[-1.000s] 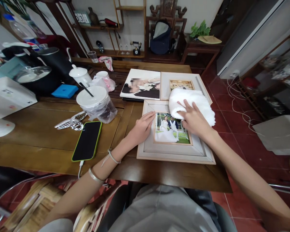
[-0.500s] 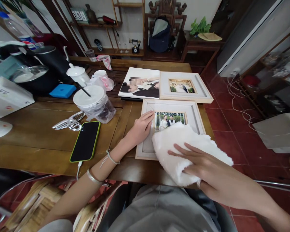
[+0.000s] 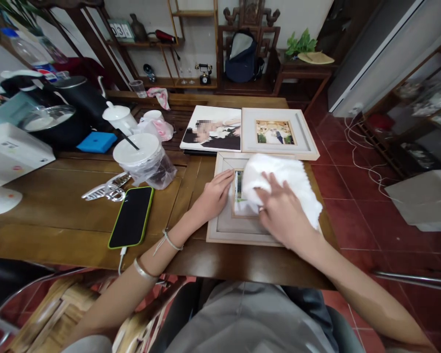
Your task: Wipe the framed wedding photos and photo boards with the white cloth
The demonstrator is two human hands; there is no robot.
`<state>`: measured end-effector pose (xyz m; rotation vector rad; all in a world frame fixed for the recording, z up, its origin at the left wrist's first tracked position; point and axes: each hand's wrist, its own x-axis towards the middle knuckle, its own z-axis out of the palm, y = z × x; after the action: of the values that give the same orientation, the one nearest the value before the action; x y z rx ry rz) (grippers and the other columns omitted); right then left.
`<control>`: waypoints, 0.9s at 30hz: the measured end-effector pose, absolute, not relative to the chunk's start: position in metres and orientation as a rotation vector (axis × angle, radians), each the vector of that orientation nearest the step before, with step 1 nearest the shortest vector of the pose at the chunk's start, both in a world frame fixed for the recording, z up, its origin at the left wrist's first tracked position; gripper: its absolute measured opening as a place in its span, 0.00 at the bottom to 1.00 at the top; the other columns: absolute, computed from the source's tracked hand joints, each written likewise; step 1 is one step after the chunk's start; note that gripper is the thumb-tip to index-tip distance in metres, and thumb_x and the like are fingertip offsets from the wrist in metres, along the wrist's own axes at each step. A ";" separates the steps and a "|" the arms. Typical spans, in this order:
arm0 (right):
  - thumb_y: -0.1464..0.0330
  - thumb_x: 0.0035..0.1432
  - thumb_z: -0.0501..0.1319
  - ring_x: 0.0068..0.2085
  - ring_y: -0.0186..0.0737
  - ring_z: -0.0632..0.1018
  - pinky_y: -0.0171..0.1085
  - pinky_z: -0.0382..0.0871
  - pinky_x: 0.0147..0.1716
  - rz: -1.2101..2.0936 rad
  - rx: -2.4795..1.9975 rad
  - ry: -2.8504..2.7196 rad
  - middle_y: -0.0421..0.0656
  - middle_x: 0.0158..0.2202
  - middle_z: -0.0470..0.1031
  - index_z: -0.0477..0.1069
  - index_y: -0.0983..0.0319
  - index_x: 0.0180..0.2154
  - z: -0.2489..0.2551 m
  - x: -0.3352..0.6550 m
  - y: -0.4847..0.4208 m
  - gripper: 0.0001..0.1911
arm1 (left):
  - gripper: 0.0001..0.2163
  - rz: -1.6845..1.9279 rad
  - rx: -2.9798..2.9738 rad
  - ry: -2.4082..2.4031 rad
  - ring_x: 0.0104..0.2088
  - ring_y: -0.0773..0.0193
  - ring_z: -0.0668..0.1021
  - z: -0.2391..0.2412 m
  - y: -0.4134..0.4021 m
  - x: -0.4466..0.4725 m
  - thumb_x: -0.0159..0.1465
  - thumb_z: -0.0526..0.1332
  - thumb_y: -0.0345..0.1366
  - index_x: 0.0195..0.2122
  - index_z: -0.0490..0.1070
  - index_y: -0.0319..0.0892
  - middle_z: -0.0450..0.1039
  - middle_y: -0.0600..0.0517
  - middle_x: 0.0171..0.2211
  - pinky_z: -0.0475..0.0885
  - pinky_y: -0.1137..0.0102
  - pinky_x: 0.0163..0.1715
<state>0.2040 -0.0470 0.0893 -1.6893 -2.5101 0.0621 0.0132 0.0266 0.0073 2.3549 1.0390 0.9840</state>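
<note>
A picture frame (image 3: pixel 238 230) with a pale mat lies flat near the table's front edge. My left hand (image 3: pixel 217 192) rests on its left side, fingers stretched out over the mat beside the photo. On the frame's upper right lies a white cloth (image 3: pixel 284 179), bunched at its left side and covering most of the photo. My right hand (image 3: pixel 283 211) presses on this cloth, its fingers curled into the folds. Only the photo's left strip shows.
Behind lie a second frame (image 3: pixel 308 142) and a photo panel (image 3: pixel 213 137). To the left are a phone (image 3: pixel 131 216) on a cable, a hair clip (image 3: pixel 108 187) and a bagged drink cup (image 3: pixel 143 159). Red floor tiles (image 3: pixel 353 211) begin past the table's right edge.
My right hand and the white cloth have moved up and left, from the frame's lower right corner onto the photo. My left hand stays in place on the frame.
</note>
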 end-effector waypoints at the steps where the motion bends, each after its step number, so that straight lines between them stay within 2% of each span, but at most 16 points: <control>1: 0.78 0.50 0.58 0.64 0.64 0.59 0.62 0.57 0.60 0.160 -1.598 -2.569 0.61 0.65 0.56 0.70 0.66 0.52 0.091 0.195 -0.055 0.24 | 0.17 0.983 2.359 1.013 0.61 0.55 0.68 0.009 0.027 0.013 0.67 0.51 0.30 0.55 0.69 0.39 0.69 0.41 0.58 0.64 0.55 0.62; 4: 0.75 0.50 0.60 0.65 0.64 0.54 0.62 0.54 0.61 0.362 -1.370 -2.687 0.58 0.66 0.54 0.75 0.63 0.45 0.087 0.173 -0.081 0.18 | 0.17 0.963 2.376 0.944 0.61 0.53 0.68 0.012 0.027 0.010 0.64 0.57 0.33 0.55 0.69 0.38 0.68 0.40 0.58 0.64 0.57 0.62; 8: 0.74 0.52 0.59 0.66 0.65 0.50 0.64 0.48 0.62 0.263 -1.276 -2.687 0.60 0.66 0.53 0.76 0.66 0.37 0.073 0.168 -0.095 0.10 | 0.21 0.901 2.366 0.952 0.63 0.52 0.65 0.012 0.026 0.008 0.62 0.59 0.33 0.57 0.66 0.39 0.63 0.40 0.62 0.63 0.55 0.62; 11: 0.76 0.51 0.57 0.66 0.62 0.52 0.62 0.50 0.63 0.229 -1.257 -2.670 0.56 0.66 0.54 0.77 0.65 0.35 0.070 0.185 -0.096 0.11 | 0.19 0.869 2.359 1.036 0.63 0.53 0.65 0.012 0.026 0.009 0.64 0.54 0.28 0.57 0.66 0.37 0.64 0.39 0.61 0.63 0.55 0.62; 14: 0.78 0.45 0.56 0.65 0.60 0.56 0.62 0.53 0.62 0.190 -1.324 -2.676 0.51 0.65 0.58 0.77 0.63 0.31 0.078 0.215 -0.097 0.13 | 0.19 0.847 2.374 1.101 0.63 0.55 0.65 0.011 0.026 0.012 0.67 0.49 0.26 0.58 0.65 0.35 0.65 0.39 0.61 0.62 0.55 0.62; 18: 0.79 0.42 0.53 0.64 0.56 0.59 0.60 0.57 0.61 0.108 -1.490 -2.687 0.45 0.62 0.64 0.74 0.61 0.24 0.094 0.264 -0.101 0.13 | 0.19 0.845 2.373 1.116 0.63 0.55 0.65 0.009 0.026 0.013 0.68 0.48 0.27 0.58 0.65 0.36 0.64 0.40 0.61 0.63 0.53 0.61; 22: 0.79 0.45 0.49 0.65 0.50 0.58 0.59 0.57 0.62 0.047 -1.490 -2.778 0.38 0.63 0.63 0.71 0.59 0.25 0.099 0.302 -0.101 0.15 | 0.19 0.822 2.377 1.138 0.64 0.56 0.63 0.006 0.025 0.013 0.68 0.47 0.28 0.59 0.64 0.37 0.63 0.41 0.62 0.62 0.53 0.62; 27: 0.78 0.44 0.50 0.66 0.50 0.55 0.60 0.55 0.63 0.030 -1.492 -2.817 0.38 0.63 0.61 0.70 0.58 0.25 0.094 0.310 -0.100 0.14 | 0.20 0.825 2.367 1.162 0.65 0.57 0.62 0.006 0.023 0.014 0.69 0.47 0.29 0.61 0.62 0.39 0.62 0.43 0.63 0.61 0.54 0.63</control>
<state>0.3096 -0.0999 0.0943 -1.4922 -2.8166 0.0297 0.0143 0.0228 0.0058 2.3672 1.1625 0.8254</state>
